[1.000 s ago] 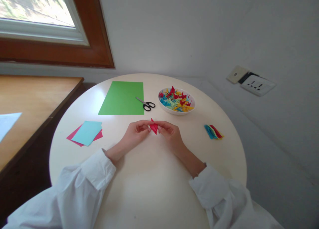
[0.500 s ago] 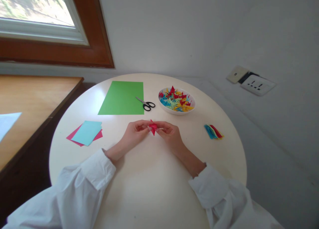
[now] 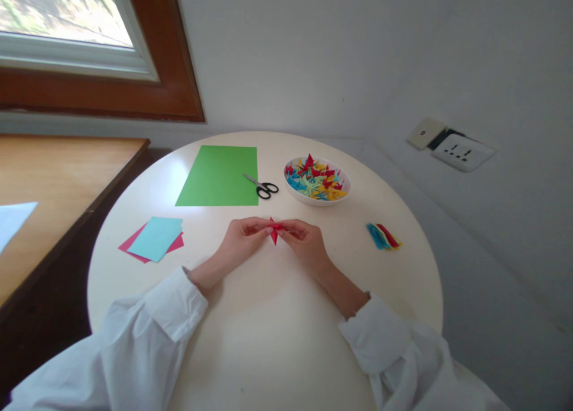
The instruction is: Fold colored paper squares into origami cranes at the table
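The left hand [image 3: 244, 235] and the right hand [image 3: 304, 239] are meeting over the middle of the round white table [image 3: 268, 333], and both are pinching a small red folded paper [image 3: 274, 232] between thumb and fingertips. The left hand is gripping its left side and the right hand its right side, with the other fingers curling in. The paper is hanging point-down between the two hands, just above the tabletop; whether its tip is touching the surface cannot be told. Both forearms are coming in from the near edge in white sleeves [image 3: 147, 333].

Towards the far edge a green sheet [image 3: 219, 175] is lying flat, and black-handled scissors [image 3: 263, 187] are lying just beside its right edge. To the right of the scissors a white bowl [image 3: 317, 202] is sitting, holding a heap of small folded paper pieces [image 3: 316, 183] in red, yellow, blue and green. Near the right edge a little stack of coloured paper slips [image 3: 384, 236] is lying, well apart from the hands. Near the left edge a light blue sheet [image 3: 154, 238] is resting on top of a pink sheet [image 3: 129, 248]
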The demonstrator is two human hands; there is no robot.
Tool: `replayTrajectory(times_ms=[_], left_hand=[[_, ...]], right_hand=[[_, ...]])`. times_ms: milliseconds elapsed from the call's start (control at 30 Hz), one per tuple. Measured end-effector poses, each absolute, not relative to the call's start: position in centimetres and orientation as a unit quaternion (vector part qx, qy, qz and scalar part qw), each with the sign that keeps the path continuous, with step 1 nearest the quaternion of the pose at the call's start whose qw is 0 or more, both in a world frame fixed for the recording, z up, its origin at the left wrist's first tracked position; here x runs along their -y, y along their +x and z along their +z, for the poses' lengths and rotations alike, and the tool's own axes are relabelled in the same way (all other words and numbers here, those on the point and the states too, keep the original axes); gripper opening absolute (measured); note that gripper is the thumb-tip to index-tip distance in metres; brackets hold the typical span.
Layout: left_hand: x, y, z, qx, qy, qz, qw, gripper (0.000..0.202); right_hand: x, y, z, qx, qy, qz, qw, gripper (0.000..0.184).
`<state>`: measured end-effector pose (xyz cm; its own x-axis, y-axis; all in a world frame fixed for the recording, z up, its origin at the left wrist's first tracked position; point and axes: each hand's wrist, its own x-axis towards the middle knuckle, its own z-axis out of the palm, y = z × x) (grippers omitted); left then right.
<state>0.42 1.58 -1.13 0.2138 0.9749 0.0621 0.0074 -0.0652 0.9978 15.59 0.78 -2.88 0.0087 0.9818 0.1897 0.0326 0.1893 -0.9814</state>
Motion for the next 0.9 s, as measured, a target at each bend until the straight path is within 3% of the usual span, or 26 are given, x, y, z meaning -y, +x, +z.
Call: replayTrajectory(times_ms=[300,733,900], left_hand=[[-1.8,0.4,-1.8,-0.421,0.581,0.463,0.520,0.024],[-2.0,0.1,-2.0,-0.420,0.646,0.499,0.396,0.008],[-2.1,0.3,-2.1,-0.425,0.636,0.485,0.424,0.010]], right_hand=[[-0.7,15.6,-2.5,0.544,-0.473,0.436,0.538,0.012],[-0.7,15.6,-2.7,0.569,-0.438,0.411,0.562,0.005],[-0.6,15.5,-2.6,0.552,-0.460,0.423,0.552,0.007]])
